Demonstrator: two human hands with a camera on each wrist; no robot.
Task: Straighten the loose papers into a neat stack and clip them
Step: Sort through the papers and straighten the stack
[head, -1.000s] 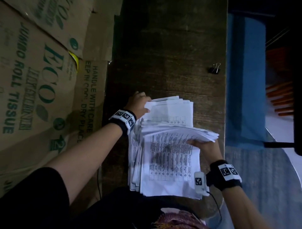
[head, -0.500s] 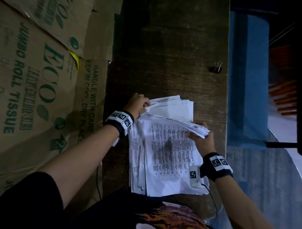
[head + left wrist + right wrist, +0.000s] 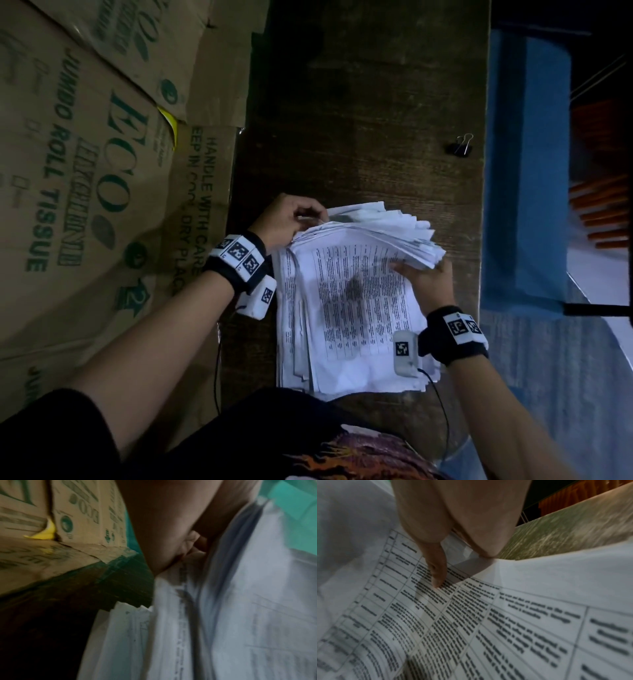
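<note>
Papers [image 3: 349,301] on bench [image 3: 376,102], far end lifted, left hand [image 3: 287,219] grip and right hand [image 3: 428,277] grip both pinching far corners; advisable: square edges between grips before reaching binder clip [image 3: 460,147] well beyond right grip.

A storeroom, it seems: flattened brown cardboard tissue cartons [image 3: 102,171] printed in green lie beside a dark worn wooden table [image 3: 359,120].

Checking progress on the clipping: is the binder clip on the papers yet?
No, the binder clip lies alone on the table, apart from the papers.
</note>
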